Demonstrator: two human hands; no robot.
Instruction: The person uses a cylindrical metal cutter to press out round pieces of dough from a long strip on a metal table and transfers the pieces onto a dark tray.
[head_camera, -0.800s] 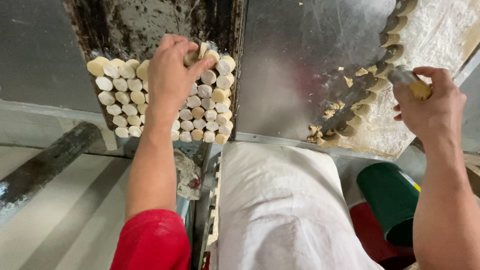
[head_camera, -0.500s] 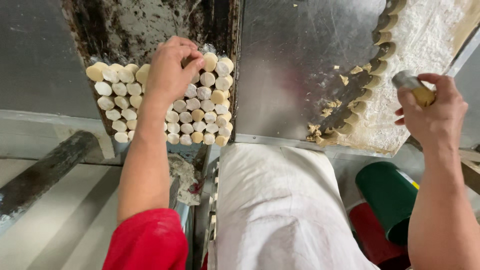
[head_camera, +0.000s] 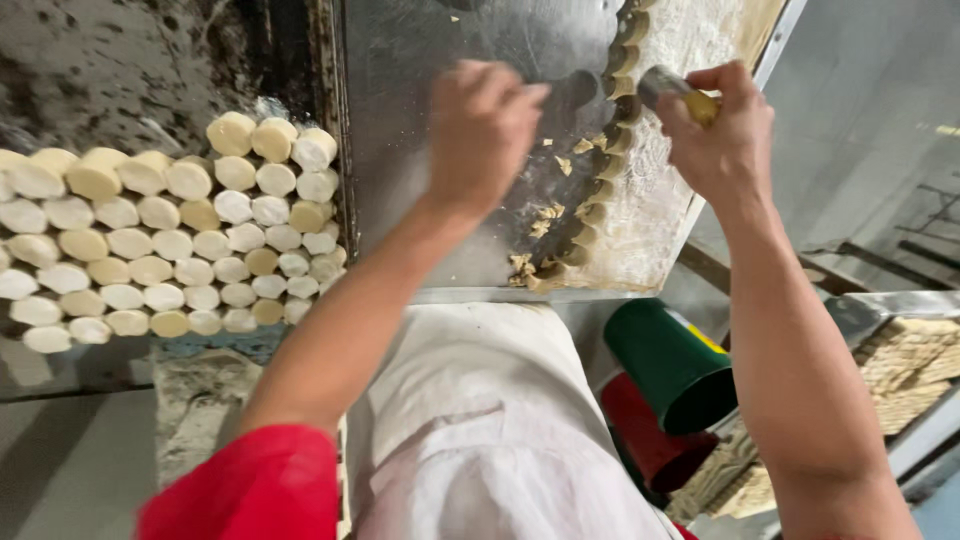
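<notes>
My left hand (head_camera: 482, 130) hovers over the bare steel table (head_camera: 420, 120), fingers curled downward and blurred; its palm is hidden. It is close to the scalloped edge of a flat dough sheet (head_camera: 660, 200). My right hand (head_camera: 722, 135) grips a small round metal cutter (head_camera: 668, 88) over the top of that sheet. Loose dough scraps (head_camera: 548, 212) lie along the cut edge. To the left, several rows of pale round dough pieces (head_camera: 170, 240) are packed together on a dark tray (head_camera: 120, 60).
A green container (head_camera: 668, 362) and a red one (head_camera: 648, 440) sit below the table's right end. A metal tray of flat rectangular pieces (head_camera: 908, 368) is at the far right. My white apron (head_camera: 480, 430) fills the lower middle.
My left hand has left the dough rounds on the tray and swung right to the edge of the dough sheet. The view has shifted right and closer. The right hand still holds the cutter.
</notes>
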